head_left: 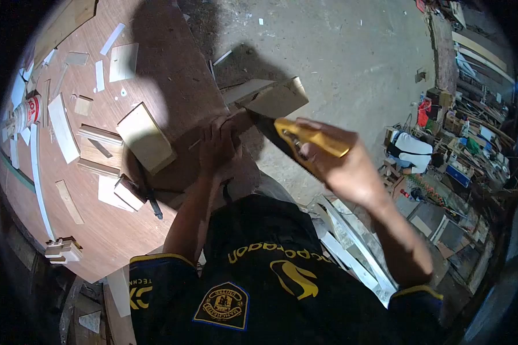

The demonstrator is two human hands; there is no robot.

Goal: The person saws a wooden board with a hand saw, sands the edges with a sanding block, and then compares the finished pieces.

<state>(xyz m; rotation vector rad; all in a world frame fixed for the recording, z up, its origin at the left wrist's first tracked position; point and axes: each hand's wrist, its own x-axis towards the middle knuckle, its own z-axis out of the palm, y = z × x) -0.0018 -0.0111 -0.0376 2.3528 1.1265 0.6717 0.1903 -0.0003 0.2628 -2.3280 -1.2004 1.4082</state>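
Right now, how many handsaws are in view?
1: the yellow-handled handsaw, in the right hand. Others may be hidden in the clutter at picture right.

The right fingers partly hide the saw handle.

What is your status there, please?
Right hand gripping yellow-handled saw. Left hand near wooden piece, contact unclear in shadow. Saw's tip close to that piece. Wood blocks on table, away from saw.
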